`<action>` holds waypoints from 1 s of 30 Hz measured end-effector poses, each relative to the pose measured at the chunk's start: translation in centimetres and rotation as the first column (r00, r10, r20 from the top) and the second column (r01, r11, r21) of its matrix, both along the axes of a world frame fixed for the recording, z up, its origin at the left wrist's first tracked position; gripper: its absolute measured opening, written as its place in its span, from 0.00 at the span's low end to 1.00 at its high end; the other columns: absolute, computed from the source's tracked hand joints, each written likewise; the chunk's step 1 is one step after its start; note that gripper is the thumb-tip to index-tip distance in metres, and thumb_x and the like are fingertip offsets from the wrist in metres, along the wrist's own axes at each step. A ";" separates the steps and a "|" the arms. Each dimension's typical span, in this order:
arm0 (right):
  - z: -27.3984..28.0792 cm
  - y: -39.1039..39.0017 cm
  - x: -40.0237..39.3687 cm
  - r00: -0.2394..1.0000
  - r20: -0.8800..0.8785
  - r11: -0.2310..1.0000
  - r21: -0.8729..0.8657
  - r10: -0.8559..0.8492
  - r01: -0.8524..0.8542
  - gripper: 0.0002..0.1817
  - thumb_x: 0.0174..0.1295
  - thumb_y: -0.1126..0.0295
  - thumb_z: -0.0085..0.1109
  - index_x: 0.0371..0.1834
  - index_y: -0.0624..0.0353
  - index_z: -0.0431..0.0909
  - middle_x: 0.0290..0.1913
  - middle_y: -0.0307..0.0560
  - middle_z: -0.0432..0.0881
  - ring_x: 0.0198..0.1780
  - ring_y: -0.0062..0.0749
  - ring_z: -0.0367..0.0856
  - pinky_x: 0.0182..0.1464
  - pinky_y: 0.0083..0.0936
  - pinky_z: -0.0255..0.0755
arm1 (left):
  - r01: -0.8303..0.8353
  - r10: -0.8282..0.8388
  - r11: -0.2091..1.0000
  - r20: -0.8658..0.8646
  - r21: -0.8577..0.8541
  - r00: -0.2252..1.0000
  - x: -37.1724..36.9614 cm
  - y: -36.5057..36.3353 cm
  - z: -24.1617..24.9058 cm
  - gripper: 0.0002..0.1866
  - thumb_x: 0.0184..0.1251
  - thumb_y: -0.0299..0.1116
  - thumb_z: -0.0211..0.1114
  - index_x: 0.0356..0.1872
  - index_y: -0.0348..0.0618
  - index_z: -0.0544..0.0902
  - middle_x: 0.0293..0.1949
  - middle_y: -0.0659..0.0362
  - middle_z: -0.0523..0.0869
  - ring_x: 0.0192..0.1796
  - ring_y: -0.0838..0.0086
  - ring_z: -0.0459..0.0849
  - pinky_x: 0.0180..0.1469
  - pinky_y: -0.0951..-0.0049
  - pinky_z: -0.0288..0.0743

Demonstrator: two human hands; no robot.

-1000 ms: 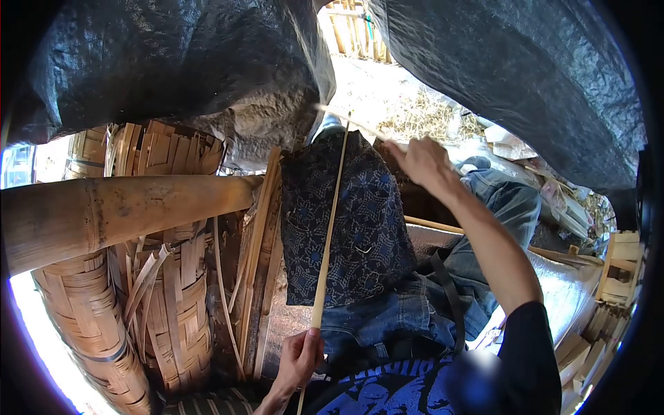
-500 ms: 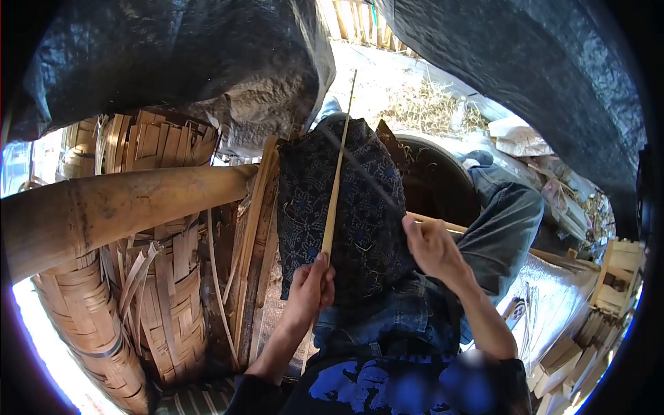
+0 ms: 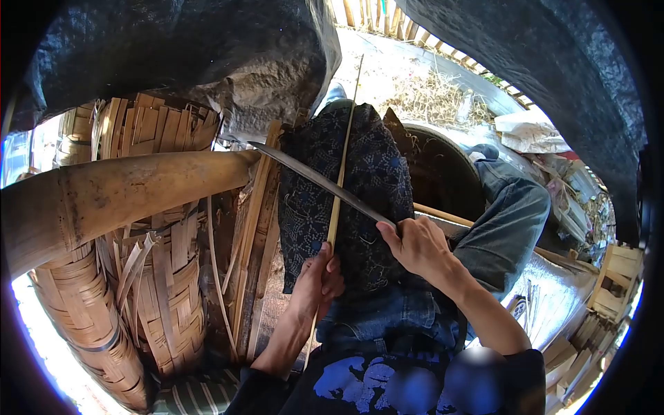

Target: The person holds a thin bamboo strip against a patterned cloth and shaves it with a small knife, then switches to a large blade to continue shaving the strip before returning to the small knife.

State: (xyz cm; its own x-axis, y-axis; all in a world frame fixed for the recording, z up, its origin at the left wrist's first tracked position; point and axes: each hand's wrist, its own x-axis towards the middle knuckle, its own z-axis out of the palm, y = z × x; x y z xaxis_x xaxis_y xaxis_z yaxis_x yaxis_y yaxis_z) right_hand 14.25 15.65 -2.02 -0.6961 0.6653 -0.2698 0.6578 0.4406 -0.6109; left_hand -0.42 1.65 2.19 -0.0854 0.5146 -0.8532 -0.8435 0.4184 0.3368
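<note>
My left hand [image 3: 318, 280] pinches a long, thin bamboo strip [image 3: 344, 162], thumb on top. The strip runs away from me over a dark blue patterned cloth [image 3: 377, 180] draped across my leg, and its tail passes below my wrist. In my right hand [image 3: 422, 245] is a long-bladed knife [image 3: 311, 174], its handle hidden by the closed fingers. The blade points to the far left and crosses over the strip, a little beyond my left thumb.
A thick bamboo pole [image 3: 131, 190] juts in from the left above woven bamboo baskets [image 3: 83, 311]. Upright split bamboo [image 3: 252, 256] stands beside the cloth. A dark round container [image 3: 449, 166] sits at right, near my bent knee [image 3: 515, 200]. Dark sheeting [image 3: 173, 55] hangs overhead.
The knife blade, smeared by motion before, now shows clearly and lies across the strip, pointing left. My right hand has turned and shifted slightly left; my left hand still pinches the strip.
</note>
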 end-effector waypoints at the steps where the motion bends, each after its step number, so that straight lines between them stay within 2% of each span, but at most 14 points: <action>1: 0.0 0.0 0.0 1.000 -0.006 0.999 0.038 0.011 -0.010 0.36 0.64 0.46 0.51 0.03 0.62 0.67 0.05 0.55 0.67 0.08 0.45 0.70 0.13 0.36 0.64 | 0.020 -0.020 1.000 -0.042 -0.011 0.999 0.1 0.0 0.0 0.20 0.75 0.50 0.43 0.23 0.52 0.66 0.08 0.70 0.56 0.09 0.83 0.49 0.15 0.81 0.47; 2: 0.1 -0.1 -0.2 1.000 -0.004 0.999 0.040 0.010 -0.009 0.36 0.64 0.46 0.51 0.03 0.62 0.67 0.05 0.55 0.67 0.08 0.45 0.70 0.13 0.36 0.64 | 0.021 -0.021 1.000 -0.039 -0.009 0.999 0.2 0.0 0.0 0.20 0.75 0.50 0.43 0.23 0.52 0.66 0.08 0.70 0.56 0.09 0.83 0.49 0.15 0.81 0.47; 4: 0.2 -0.3 -0.5 1.000 -0.003 0.999 0.051 0.009 -0.009 0.31 0.63 0.54 0.56 0.05 0.60 0.66 0.07 0.55 0.68 0.10 0.47 0.69 0.13 0.36 0.61 | 0.005 -0.005 1.000 -0.068 -0.003 0.998 0.5 -0.1 -0.1 0.20 0.75 0.50 0.44 0.23 0.52 0.66 0.08 0.70 0.56 0.09 0.83 0.50 0.14 0.80 0.47; 8: -0.8 -0.5 -1.1 0.998 -0.058 0.998 0.050 -0.020 0.023 0.29 0.62 0.57 0.59 0.05 0.59 0.65 0.07 0.54 0.67 0.10 0.46 0.68 0.13 0.37 0.61 | 0.008 -0.009 1.000 -0.105 -0.006 0.994 1.0 0.1 0.4 0.20 0.74 0.49 0.45 0.23 0.51 0.67 0.08 0.70 0.56 0.09 0.83 0.50 0.14 0.80 0.47; 10: -1.1 -0.5 -1.4 0.987 -0.161 0.977 0.209 -0.016 0.050 0.28 0.61 0.58 0.60 0.06 0.59 0.64 0.08 0.54 0.66 0.11 0.47 0.68 0.13 0.39 0.60 | 0.006 -0.009 1.000 -0.131 -0.026 0.991 1.5 0.1 0.7 0.20 0.74 0.49 0.45 0.22 0.51 0.66 0.08 0.70 0.56 0.09 0.83 0.50 0.14 0.80 0.47; 11: -1.2 -0.1 -1.9 0.987 -0.162 0.976 0.211 -0.016 0.051 0.28 0.61 0.58 0.60 0.06 0.59 0.64 0.08 0.54 0.66 0.11 0.47 0.68 0.13 0.39 0.60 | 0.006 -0.009 1.000 -0.131 -0.023 0.991 2.0 -0.4 0.8 0.20 0.74 0.49 0.45 0.22 0.51 0.66 0.08 0.70 0.56 0.09 0.83 0.50 0.14 0.80 0.47; 13: -1.6 1.1 -3.4 0.990 -0.089 0.976 0.183 -0.106 0.121 0.27 0.61 0.57 0.60 0.07 0.59 0.64 0.09 0.54 0.65 0.12 0.49 0.67 0.14 0.40 0.60 | -0.046 0.046 0.999 0.001 -0.008 0.999 2.7 -1.6 1.2 0.21 0.74 0.49 0.45 0.21 0.52 0.66 0.08 0.69 0.56 0.09 0.83 0.50 0.15 0.80 0.47; 14: -2.2 1.5 -3.2 0.995 -0.054 0.989 0.115 -0.083 0.089 0.27 0.62 0.56 0.58 0.09 0.60 0.65 0.10 0.55 0.66 0.14 0.51 0.68 0.16 0.40 0.62 | -0.043 0.043 0.999 -0.020 0.005 0.999 2.2 -1.6 1.5 0.21 0.75 0.49 0.43 0.21 0.53 0.65 0.08 0.70 0.56 0.10 0.83 0.51 0.16 0.80 0.48; 18: -2.4 2.2 -2.9 0.995 -0.036 0.994 0.052 -0.097 0.099 0.28 0.63 0.55 0.56 0.09 0.62 0.67 0.10 0.55 0.66 0.15 0.52 0.68 0.19 0.40 0.63 | -0.047 0.048 0.998 -0.014 0.035 0.999 1.8 -1.7 1.1 0.21 0.75 0.49 0.43 0.21 0.53 0.66 0.08 0.70 0.56 0.10 0.83 0.51 0.17 0.80 0.48; 20: -2.9 2.4 -2.2 0.990 -0.120 0.997 -0.044 -0.070 0.066 0.39 0.67 0.45 0.45 0.05 0.68 0.67 0.08 0.62 0.68 0.12 0.52 0.71 0.19 0.41 0.66 | -0.027 0.028 1.000 -0.012 0.011 1.000 0.6 -1.6 1.1 0.21 0.75 0.49 0.42 0.22 0.53 0.66 0.08 0.70 0.55 0.11 0.83 0.51 0.17 0.80 0.48; 21: -2.8 2.3 -1.9 0.990 -0.127 0.997 -0.043 -0.064 0.059 0.39 0.67 0.45 0.45 0.05 0.68 0.67 0.08 0.62 0.68 0.12 0.52 0.71 0.19 0.41 0.66 | -0.034 0.034 0.999 -0.019 0.012 0.999 0.3 -1.4 1.0 0.21 0.75 0.49 0.42 0.22 0.53 0.66 0.08 0.70 0.55 0.11 0.83 0.51 0.17 0.80 0.48; 23: -0.6 1.8 -1.1 0.998 -0.019 0.987 -0.152 -0.059 0.056 0.39 0.67 0.45 0.45 0.05 0.68 0.68 0.08 0.61 0.67 0.11 0.49 0.71 0.19 0.41 0.66 | -0.022 0.023 0.999 -0.031 0.048 0.999 -0.2 -0.8 0.6 0.21 0.75 0.50 0.42 0.22 0.53 0.66 0.08 0.70 0.55 0.10 0.83 0.50 0.16 0.80 0.47; 24: 0.0 1.1 -0.6 0.996 -0.035 0.980 -0.185 -0.077 0.069 0.39 0.66 0.45 0.45 0.05 0.67 0.67 0.06 0.58 0.65 0.09 0.46 0.69 0.17 0.38 0.65 | -0.022 0.023 0.999 -0.028 0.044 0.999 -0.3 -0.4 0.5 0.21 0.75 0.50 0.42 0.22 0.53 0.66 0.08 0.70 0.55 0.10 0.83 0.50 0.16 0.80 0.47; 30: 0.8 -0.9 0.5 0.999 0.014 0.994 -0.102 -0.037 0.038 0.37 0.65 0.46 0.48 0.03 0.63 0.68 0.05 0.55 0.66 0.08 0.45 0.70 0.15 0.37 0.65 | 0.020 -0.018 0.999 -0.039 0.049 0.999 -0.2 0.0 -0.4 0.21 0.75 0.51 0.42 0.22 0.52 0.66 0.08 0.70 0.56 0.10 0.83 0.50 0.15 0.80 0.45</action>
